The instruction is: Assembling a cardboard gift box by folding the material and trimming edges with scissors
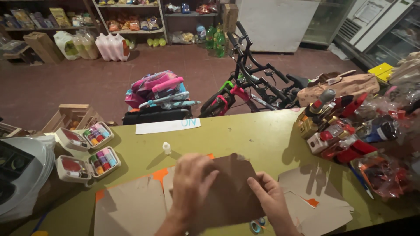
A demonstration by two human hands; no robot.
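The left hand (191, 185) lay flat, fingers spread and palm down, on a folded sheet of brown cardboard (232, 188), pressing its left part, while the right hand (271, 199) rested on the sheet's lower right edge with fingers extended, neither hand curled around anything; the two hands were a little apart with the cardboard between them. The brown cardboard sat on the near middle of the olive-green table (245, 131), overlapping flatter pale cardboard pieces with orange edges (131, 203) to the left and more pale cardboard pieces (321, 203) to the right. Just below the right hand lay small rolls of patterned tape (256, 226). Beyond the left hand stood a small white bottle (166, 148), and farther back a white paper strip (167, 126) lay along the table's far edge. On the left of the table were two open white cases of small coloured pots (94, 150), one behind the other, near a grey and white rounded object (26, 170) at the edge. The right end of the table held a heap of packaged toys in red, gold and clear plastic (350, 131). Behind the table stood a pink and blue backpack (157, 89) on a black seat, and a black bicycle with red and green parts (249, 83) on the reddish floor (65, 83), with stocked shelves (131, 19) along the far wall
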